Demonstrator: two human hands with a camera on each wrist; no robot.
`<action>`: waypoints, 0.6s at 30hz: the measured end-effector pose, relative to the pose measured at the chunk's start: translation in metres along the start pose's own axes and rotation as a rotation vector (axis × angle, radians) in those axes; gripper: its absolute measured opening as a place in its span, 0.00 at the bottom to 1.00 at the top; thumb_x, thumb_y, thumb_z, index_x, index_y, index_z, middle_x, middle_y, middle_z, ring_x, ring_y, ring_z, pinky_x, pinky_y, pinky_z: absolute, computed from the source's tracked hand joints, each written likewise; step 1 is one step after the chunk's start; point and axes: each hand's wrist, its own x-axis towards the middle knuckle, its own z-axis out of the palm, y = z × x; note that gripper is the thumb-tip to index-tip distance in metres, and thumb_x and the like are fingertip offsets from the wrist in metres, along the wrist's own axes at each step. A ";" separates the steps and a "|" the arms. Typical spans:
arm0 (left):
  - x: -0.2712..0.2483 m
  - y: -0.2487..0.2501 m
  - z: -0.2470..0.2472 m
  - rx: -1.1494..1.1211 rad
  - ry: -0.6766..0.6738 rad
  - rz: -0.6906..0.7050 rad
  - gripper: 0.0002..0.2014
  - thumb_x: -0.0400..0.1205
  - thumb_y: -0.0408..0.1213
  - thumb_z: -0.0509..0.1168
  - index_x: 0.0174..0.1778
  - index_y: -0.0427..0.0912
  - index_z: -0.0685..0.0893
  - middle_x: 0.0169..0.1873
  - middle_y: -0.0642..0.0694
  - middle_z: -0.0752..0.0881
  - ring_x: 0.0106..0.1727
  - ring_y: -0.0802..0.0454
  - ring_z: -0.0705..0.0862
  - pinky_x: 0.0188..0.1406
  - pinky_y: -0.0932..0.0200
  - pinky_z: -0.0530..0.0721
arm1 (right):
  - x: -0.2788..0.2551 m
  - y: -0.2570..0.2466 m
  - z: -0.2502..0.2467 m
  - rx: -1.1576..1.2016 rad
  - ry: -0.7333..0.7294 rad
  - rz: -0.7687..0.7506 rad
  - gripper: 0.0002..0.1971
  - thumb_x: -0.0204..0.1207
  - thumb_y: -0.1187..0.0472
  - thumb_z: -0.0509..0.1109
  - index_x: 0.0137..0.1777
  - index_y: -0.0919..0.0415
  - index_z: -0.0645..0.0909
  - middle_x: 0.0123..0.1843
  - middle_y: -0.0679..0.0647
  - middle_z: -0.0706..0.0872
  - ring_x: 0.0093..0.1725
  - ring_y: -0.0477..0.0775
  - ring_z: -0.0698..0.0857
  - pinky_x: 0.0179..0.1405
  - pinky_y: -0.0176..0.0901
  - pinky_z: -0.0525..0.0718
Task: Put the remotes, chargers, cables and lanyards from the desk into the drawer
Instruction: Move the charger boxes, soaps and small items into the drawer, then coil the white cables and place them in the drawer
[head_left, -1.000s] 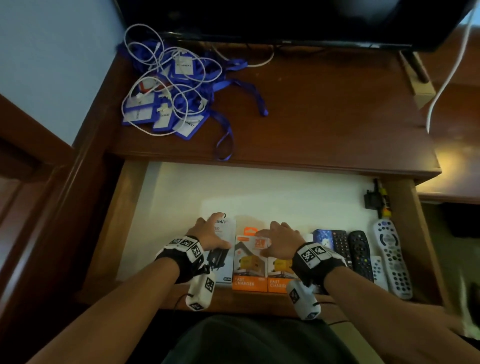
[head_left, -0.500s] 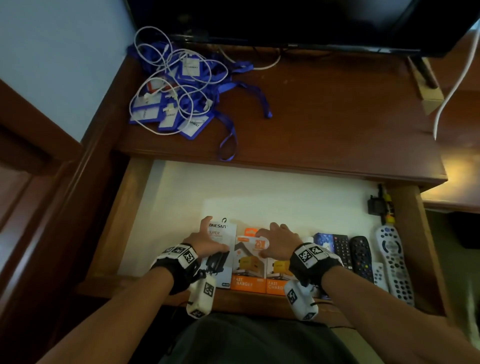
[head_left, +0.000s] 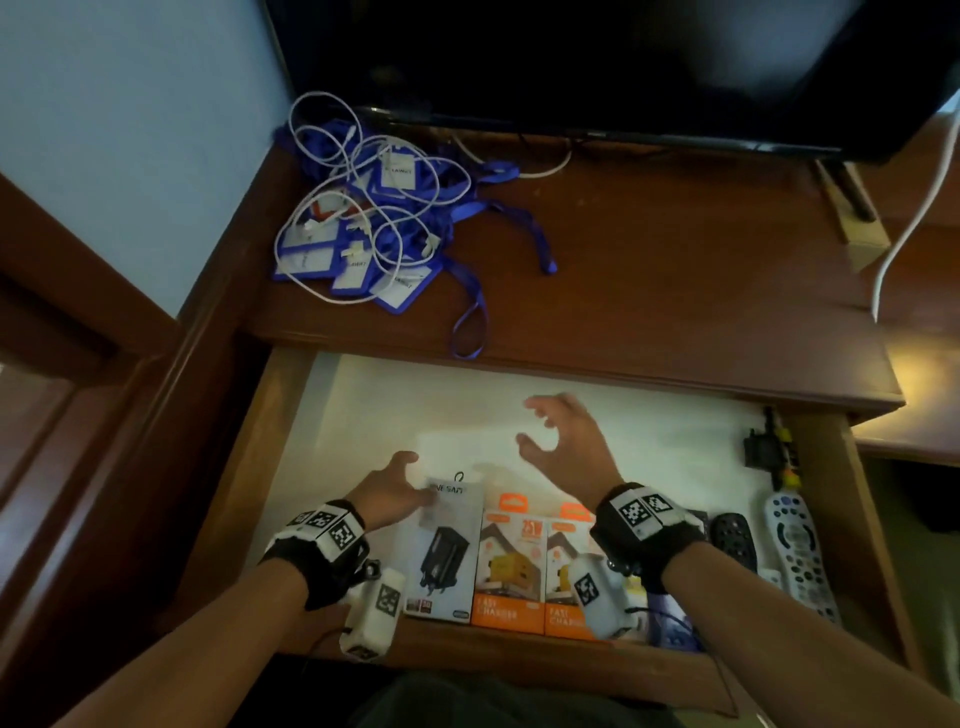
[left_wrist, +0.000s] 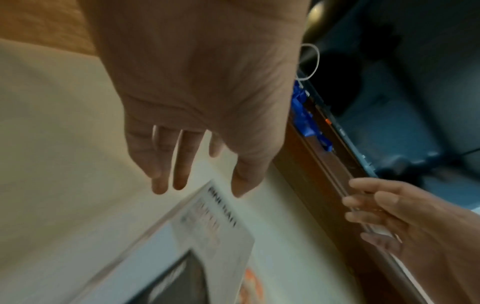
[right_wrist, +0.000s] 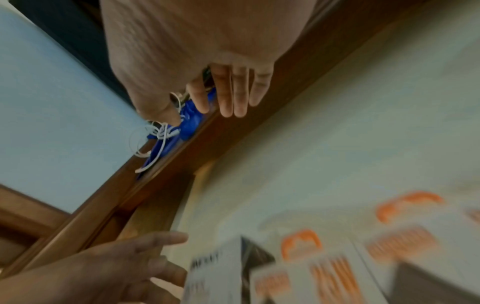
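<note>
A tangle of white cables (head_left: 363, 208) lies over blue lanyards (head_left: 395, 223) with badge holders at the desk's back left. In the open drawer (head_left: 363, 405) a white charger box (head_left: 447, 551) and two orange charger boxes (head_left: 511, 566) stand in a row, with remotes (head_left: 795, 551) at the right. My left hand (head_left: 395, 488) hovers open just above the white box's top left corner (left_wrist: 223, 207). My right hand (head_left: 561, 441) is raised above the drawer, fingers spread and empty. Both wrist views show straight fingers (left_wrist: 179, 164) (right_wrist: 233, 92) holding nothing.
A dark TV screen (head_left: 597, 62) stands at the back of the desk (head_left: 675, 270). A white cord (head_left: 914, 208) hangs at the right. A black plug with coloured bits (head_left: 769, 452) lies at the drawer's back right corner. The drawer floor behind the boxes is bare white.
Both hands have let go of the charger boxes. The right hand has lifted and moved toward the desk; the left hand has lifted slightly off the white box.
</note>
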 end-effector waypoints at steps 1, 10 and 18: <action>0.002 0.004 -0.012 -0.006 0.040 0.024 0.31 0.80 0.49 0.68 0.77 0.49 0.65 0.61 0.42 0.83 0.59 0.45 0.83 0.55 0.58 0.79 | 0.011 -0.004 -0.006 -0.041 0.061 -0.001 0.21 0.75 0.56 0.72 0.68 0.59 0.78 0.63 0.56 0.77 0.61 0.54 0.77 0.60 0.43 0.74; 0.026 0.059 -0.128 -0.122 0.611 0.299 0.10 0.77 0.37 0.71 0.54 0.47 0.85 0.53 0.47 0.85 0.54 0.51 0.84 0.57 0.57 0.79 | 0.086 0.013 -0.012 -0.447 -0.089 0.138 0.39 0.81 0.40 0.59 0.85 0.52 0.46 0.87 0.50 0.40 0.86 0.57 0.41 0.81 0.58 0.50; 0.061 0.070 -0.202 -0.104 0.962 0.113 0.38 0.70 0.39 0.77 0.75 0.40 0.68 0.75 0.34 0.65 0.75 0.34 0.64 0.74 0.41 0.65 | 0.089 0.016 -0.005 -0.623 -0.211 0.143 0.55 0.74 0.36 0.65 0.83 0.55 0.27 0.84 0.54 0.26 0.83 0.62 0.30 0.82 0.58 0.44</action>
